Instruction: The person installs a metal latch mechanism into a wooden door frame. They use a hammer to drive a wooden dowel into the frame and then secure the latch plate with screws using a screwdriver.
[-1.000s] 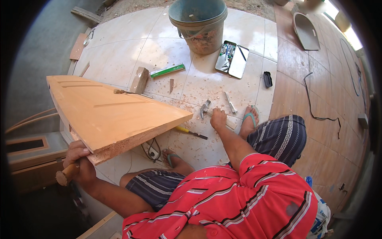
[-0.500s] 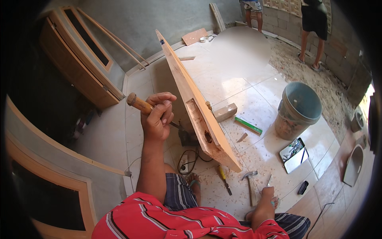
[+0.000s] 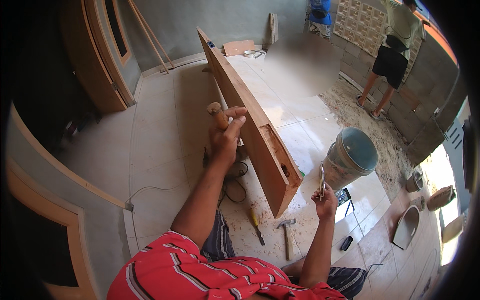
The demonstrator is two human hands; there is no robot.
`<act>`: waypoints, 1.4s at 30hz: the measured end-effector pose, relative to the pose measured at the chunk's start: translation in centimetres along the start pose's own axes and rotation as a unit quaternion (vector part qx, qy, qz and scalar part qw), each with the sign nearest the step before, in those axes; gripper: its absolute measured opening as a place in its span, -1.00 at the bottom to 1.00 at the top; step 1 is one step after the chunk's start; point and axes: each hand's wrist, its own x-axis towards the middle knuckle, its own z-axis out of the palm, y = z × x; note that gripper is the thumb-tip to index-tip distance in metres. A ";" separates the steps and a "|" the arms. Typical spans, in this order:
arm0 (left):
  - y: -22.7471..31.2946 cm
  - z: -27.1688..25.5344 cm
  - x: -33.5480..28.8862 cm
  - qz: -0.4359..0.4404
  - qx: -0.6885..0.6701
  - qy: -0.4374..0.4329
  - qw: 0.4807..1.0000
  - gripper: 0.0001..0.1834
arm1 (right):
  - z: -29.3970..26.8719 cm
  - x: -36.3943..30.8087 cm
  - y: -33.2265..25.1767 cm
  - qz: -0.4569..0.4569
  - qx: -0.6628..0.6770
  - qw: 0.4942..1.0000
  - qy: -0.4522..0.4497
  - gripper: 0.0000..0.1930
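My left hand [image 3: 226, 137] is closed round the wooden handle of a chisel [image 3: 218, 116], its index finger stretched toward the door; the blade is hidden below the fist. Right beside it a wooden door [image 3: 240, 100] stands on its long edge, with a long recess [image 3: 275, 145] and a dark hole cut into the upper edge near me. Past the door's near end, my right hand [image 3: 325, 202] grips a slim shiny metal piece [image 3: 322, 176], held upright; its exact kind is unclear.
Wood chips, a claw hammer [image 3: 287, 239] and a yellow-handled chisel [image 3: 257, 227] lie on the tiles. A bucket [image 3: 351, 157] stands at right, near a small open case [image 3: 344, 198]. A cable [image 3: 235, 190] runs under the door. One person [image 3: 392, 60] stands by the far wall.
My right hand has risen from near the floor with the metal piece. My left hand, still on the chisel, appears further right and closer to the door. The view has shifted.
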 end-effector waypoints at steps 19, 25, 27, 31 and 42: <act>0.2 0.0 -1.4 0.054 0.058 -0.053 0.995 -0.77 | 31.9 -14.9 -12.2 -0.410 -0.665 0.623 -0.038 -0.63; 0.2 0.0 -1.5 0.037 0.037 -0.063 0.997 -0.77 | 33.3 -15.3 -11.3 -0.406 -0.693 0.596 -0.029 -0.65; 0.0 0.0 -1.4 0.032 0.036 -0.064 0.997 -0.77 | 33.0 -14.9 -10.8 -0.439 -0.706 0.555 -0.032 -0.65; 0.0 0.0 -1.4 0.035 0.052 -0.062 0.996 -0.76 | 32.9 -14.4 -10.5 -0.449 -0.709 0.542 -0.040 -0.65; 0.0 0.6 -2.0 0.034 0.058 -0.082 0.994 -0.71 | 32.1 -13.6 -10.9 -0.492 -0.711 0.496 -0.077 -0.61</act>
